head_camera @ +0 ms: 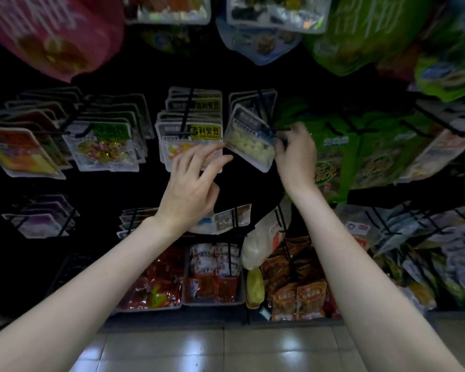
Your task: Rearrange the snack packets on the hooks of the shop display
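A clear packet of pale white sweets (249,142) hangs tilted at the tip of a black hook (263,111) in the middle row. My right hand (295,151) pinches the packet's right top corner by the hook. My left hand (193,181) reaches up with relaxed, spread fingers; its fingertips are close to the packet's lower left edge and lie over the front of a stack of yellow-labelled packets (191,135) on the hook to the left. Whether the fingertips touch anything I cannot tell.
More packet stacks hang at the left (102,143) and far left (22,151). Green bags (360,154) hang at the right, a red bag (51,33) above left. Below stand trays of red sachets (156,285) and orange ones (298,296). Tiled floor (220,350) lies underneath.
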Demonstrator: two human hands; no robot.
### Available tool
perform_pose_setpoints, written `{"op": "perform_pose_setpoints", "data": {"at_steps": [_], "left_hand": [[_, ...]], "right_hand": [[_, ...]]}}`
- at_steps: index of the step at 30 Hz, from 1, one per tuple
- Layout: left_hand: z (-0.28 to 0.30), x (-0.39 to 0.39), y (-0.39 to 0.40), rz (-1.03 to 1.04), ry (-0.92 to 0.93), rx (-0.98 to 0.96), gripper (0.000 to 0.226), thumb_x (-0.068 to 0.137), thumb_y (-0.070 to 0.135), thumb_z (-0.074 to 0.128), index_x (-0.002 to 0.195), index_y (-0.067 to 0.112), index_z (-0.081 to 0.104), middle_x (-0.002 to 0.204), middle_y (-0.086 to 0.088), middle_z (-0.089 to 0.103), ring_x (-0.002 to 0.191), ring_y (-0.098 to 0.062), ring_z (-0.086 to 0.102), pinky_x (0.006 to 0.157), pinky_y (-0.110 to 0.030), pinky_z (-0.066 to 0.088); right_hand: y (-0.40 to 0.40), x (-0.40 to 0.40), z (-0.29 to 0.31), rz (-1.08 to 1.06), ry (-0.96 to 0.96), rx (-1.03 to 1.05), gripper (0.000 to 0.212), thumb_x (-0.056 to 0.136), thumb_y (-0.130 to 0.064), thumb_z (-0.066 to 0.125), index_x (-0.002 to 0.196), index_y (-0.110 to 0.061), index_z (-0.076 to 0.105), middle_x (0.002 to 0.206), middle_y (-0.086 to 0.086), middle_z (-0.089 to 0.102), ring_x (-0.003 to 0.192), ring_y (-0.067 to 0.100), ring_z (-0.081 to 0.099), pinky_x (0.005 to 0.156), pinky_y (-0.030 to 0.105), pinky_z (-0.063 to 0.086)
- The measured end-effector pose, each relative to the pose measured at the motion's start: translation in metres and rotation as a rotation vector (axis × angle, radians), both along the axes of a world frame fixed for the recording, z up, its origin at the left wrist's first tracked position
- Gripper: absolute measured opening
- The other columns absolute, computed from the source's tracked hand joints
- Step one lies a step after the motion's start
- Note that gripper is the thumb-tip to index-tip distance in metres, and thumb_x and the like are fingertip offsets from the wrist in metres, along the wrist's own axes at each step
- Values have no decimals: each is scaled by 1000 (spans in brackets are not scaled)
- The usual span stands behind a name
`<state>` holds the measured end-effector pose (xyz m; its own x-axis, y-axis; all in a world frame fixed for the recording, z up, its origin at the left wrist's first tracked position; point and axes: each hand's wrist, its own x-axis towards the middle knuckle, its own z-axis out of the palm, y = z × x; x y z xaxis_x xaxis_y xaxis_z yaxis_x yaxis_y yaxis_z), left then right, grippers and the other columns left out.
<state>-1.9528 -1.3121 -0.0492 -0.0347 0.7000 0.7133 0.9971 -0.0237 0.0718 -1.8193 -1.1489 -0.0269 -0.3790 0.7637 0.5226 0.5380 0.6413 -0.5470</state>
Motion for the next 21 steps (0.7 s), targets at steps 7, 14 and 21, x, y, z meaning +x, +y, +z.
{"op": "perform_pose_setpoints", "data": {"at_steps": [7, 14, 21], "left_hand": [[9, 5, 14, 30, 8, -95, 45, 81, 9, 38, 125, 11, 48, 138, -11, 39, 124, -29, 35, 96, -45, 36], [32, 12, 24, -25, 6, -53, 40, 83, 7, 41, 122, 9, 51, 137, -13, 44, 124, -29, 37, 98, -41, 36], [48, 16, 12, -122, -59, -9, 45, 81, -7, 57, 122, 10, 51, 137, -14, 41, 125, -27, 38, 98, -40, 42]], "right_hand": [[-22, 16, -6, 41, -44, 283, 19, 88, -7, 51, 88, 1, 68, 96, 15, 58, 57, 31, 58, 47, 35, 50], [-2, 9, 30, 43, 6, -80, 22, 91, -4, 52, 111, -3, 62, 107, 11, 53, 95, 26, 55, 73, 23, 37], [-12, 13, 53, 348, 212, -488, 69, 90, 12, 39, 145, -26, 25, 145, -2, 36, 126, 16, 47, 93, 32, 46]]}}
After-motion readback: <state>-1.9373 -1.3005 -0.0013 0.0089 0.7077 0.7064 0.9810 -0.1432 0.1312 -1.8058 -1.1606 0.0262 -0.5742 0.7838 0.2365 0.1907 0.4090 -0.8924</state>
